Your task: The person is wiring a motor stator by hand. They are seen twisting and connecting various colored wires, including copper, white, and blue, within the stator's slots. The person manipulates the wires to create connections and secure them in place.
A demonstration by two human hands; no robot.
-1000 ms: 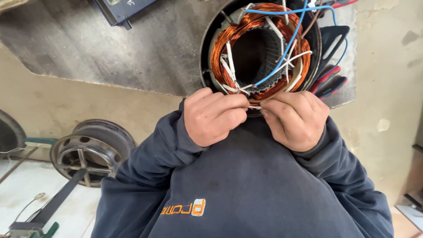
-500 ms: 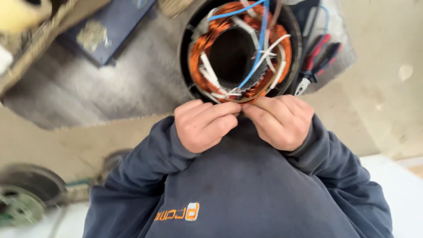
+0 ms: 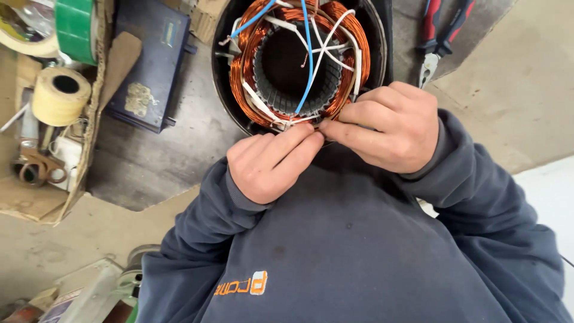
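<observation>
Fingertips of both hands meet at the near rim of a motor stator (image 3: 299, 66), pinched narrow on the white and copper strands there; exactly which strand each grips cannot be told. Starting at the far left, a shallow cardboard box (image 3: 36, 206) holds a roll of green tape (image 3: 76, 27), a roll of cream tape (image 3: 60, 96) and small rusty metal parts below them. Next to the box a dark blue flat case (image 3: 146, 66) lies on the grey sheet. The left hand (image 3: 272, 161) comes up from a dark blue sleeve, its fingers curled and pressed together against the winding. The stator sits upright in a round black housing, just above both hands: copper coils ring a dark slotted core, and white sleeved leads and a blue wire (image 3: 308, 66) cross its open centre. The right hand (image 3: 388, 125) rests against the stator's right edge, thumb and forefinger closed toward the left fingertips. Red-handled pliers (image 3: 439, 33) lie beyond it, to the right of the housing.
</observation>
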